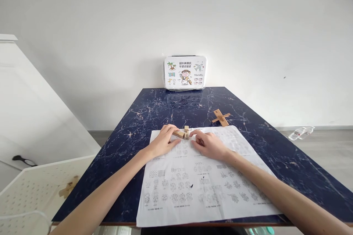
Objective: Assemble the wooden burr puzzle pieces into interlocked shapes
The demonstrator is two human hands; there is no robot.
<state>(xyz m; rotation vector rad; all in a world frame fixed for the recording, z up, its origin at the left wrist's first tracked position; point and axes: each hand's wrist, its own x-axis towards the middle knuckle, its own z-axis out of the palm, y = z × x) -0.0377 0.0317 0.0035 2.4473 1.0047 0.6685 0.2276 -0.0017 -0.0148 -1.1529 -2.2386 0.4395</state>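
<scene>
Near the top edge of the printed sheet (190, 205), a small group of pale wooden puzzle pieces lies between my hands. My left hand (163, 140) has its thumb and fingers around a wooden bar (179, 134), whose right end meets an upright numbered wooden block (186, 136). Another short wooden end (186, 128) shows just behind that block. My right hand (208, 143) is at the block's right side, index finger bent towards it, thumb apart below and the other fingers curled. Whether the index fingertip touches the block I cannot tell.
Beyond the sheet's top right lie crossed wooden pieces (221, 117), one marked 2. A white illustrated case (185, 72) stands against the wall at the far edge of the dark blue marbled table (132, 121). At left is a white perforated container (30, 187).
</scene>
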